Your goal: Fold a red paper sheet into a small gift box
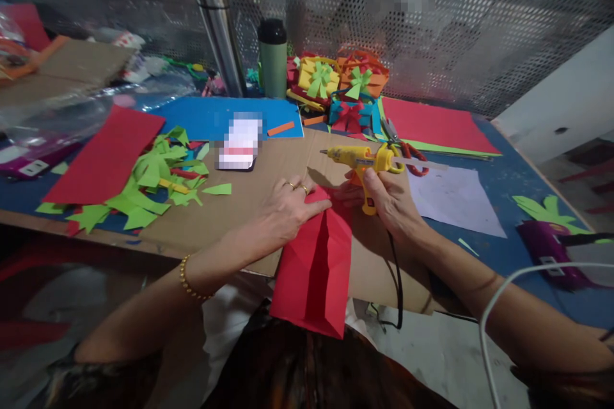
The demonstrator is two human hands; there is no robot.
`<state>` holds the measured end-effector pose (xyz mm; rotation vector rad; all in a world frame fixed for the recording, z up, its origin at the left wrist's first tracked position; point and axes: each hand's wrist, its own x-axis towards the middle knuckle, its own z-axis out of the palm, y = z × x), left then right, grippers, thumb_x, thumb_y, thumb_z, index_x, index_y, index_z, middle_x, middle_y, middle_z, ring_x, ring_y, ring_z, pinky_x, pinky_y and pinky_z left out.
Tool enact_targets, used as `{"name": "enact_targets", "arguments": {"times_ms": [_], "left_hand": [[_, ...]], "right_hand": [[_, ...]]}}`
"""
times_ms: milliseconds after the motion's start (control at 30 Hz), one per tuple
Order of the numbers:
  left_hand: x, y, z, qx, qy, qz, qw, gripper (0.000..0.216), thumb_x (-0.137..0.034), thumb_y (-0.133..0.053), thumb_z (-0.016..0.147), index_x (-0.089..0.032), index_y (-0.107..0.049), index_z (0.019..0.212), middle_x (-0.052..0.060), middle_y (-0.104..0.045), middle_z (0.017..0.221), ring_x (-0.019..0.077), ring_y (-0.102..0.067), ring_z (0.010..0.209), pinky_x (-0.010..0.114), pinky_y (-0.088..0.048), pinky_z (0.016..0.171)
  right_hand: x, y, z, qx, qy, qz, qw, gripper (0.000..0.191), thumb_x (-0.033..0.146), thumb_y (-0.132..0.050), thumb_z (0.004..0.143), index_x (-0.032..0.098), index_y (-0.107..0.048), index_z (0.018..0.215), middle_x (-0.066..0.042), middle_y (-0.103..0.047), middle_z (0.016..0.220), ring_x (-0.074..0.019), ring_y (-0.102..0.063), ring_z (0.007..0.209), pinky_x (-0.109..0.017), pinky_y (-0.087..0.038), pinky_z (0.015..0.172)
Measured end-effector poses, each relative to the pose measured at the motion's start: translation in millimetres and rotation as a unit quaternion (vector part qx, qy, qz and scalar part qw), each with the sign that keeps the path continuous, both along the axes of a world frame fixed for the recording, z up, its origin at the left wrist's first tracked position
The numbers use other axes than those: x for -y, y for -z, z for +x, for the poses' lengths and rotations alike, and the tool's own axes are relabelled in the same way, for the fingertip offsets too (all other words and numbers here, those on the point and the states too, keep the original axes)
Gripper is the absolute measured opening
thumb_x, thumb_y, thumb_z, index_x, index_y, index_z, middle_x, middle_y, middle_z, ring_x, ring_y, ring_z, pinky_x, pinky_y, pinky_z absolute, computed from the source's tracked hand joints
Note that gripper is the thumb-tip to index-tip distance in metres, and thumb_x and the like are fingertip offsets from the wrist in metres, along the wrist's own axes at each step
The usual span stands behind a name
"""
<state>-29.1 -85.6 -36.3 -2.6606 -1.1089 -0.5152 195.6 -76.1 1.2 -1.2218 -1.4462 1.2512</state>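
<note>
Folded red paper: the work piece [297,268] lies across the front edge of the bench [511,255], its far end on the brown cardboard [230,217], its near end overhanging toward the lap.
Paper's long axis: runs from front to back, square to that edge; a dark fold runs lengthwise.
Left hand: this hand [288,208] lies on the paper's far end, index finger extended over it; I cannot tell whether it pinches.
Right hand: this one [391,201] is wrapped around the handle of the yellow glue gun [352,156], apart from the left.
Nozzle: points toward the bench's left end, the gun's barrel roughly parallel to the front edge; a glue stick [426,164] sticks out behind, rightward.
Right of the gun: red-handled scissors [417,169] and a pale sheet [453,198].
Left of the hands: a pixelated phone [240,140], then green paper cutouts [153,166].
Toward the back edge: bow-trimmed paper boxes [311,77], a green tumbler [273,61].
</note>
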Motion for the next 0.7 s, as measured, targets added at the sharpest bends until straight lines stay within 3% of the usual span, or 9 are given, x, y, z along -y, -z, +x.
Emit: {"name": "enact_targets", "arguments": {"times_ms": [233,467,700], "left_hand": [[0.3,0.5,-1.1,-0.006,0.002,0.016,1.000,0.042,-0.014,-0.058,0.095,-0.034,-0.071,0.129,0.012,-0.067,0.117,0.0280,-0.055,0.099,0.040,-0.039,0.080],[0.6,-2.1,-0.6,-0.017,0.011,0.042,0.999,0.038,-0.013,-0.054,0.097,-0.031,-0.073,0.125,0.012,-0.067,0.114,0.0281,-0.055,0.098,0.038,-0.038,0.077],[2.8,-9.2,1.2,-0.032,0.022,0.045,0.998,0.034,-0.016,-0.052,0.099,-0.027,-0.072,0.123,0.014,-0.066,0.113,0.0278,-0.056,0.099,0.038,-0.041,0.079]], "right_hand": [[-0.9,0.3,-0.2,-0.005,-0.011,-0.003,1.000,0.062,0.084,-0.061,0.081,0.025,-0.068,0.099,-0.008,-0.077,0.093,-0.0275,-0.078,0.090,-0.044,-0.067,0.081],[-3.9,3.9,0.7,0.012,-0.017,0.003,1.000,0.065,0.085,-0.061,0.080,0.024,-0.068,0.100,-0.007,-0.076,0.091,-0.0234,-0.077,0.080,-0.041,-0.067,0.078],[-4.3,3.2,0.6,0.030,-0.029,0.011,0.999,0.069,0.086,-0.059,0.080,0.021,-0.069,0.101,-0.009,-0.076,0.091,-0.0234,-0.077,0.082,-0.038,-0.066,0.077]]}}
